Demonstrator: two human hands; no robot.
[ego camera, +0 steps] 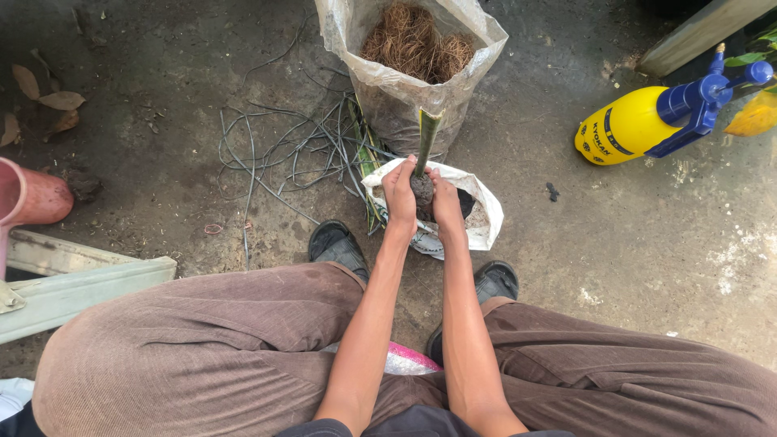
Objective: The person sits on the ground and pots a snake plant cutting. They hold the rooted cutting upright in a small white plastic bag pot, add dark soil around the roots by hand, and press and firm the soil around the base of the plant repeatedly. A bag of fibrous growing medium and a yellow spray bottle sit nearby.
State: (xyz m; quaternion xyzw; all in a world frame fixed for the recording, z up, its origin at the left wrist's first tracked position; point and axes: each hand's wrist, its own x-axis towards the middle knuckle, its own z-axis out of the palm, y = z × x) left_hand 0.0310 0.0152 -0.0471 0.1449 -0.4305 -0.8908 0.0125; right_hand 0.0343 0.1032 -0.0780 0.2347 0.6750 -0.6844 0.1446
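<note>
My left hand and my right hand are cupped together around a dark clump of soil at the base of a green plant stem that points away from me. Both hands hold this clump over a small white plastic bag lying open on the concrete floor, with dark soil showing inside it. My forearms reach out between my knees in brown trousers.
A large clear sack of brown coconut fibre stands just beyond the hands. Loose thin strings lie to its left. A yellow spray bottle with blue pump lies at right. A pink pot and pale beam sit left.
</note>
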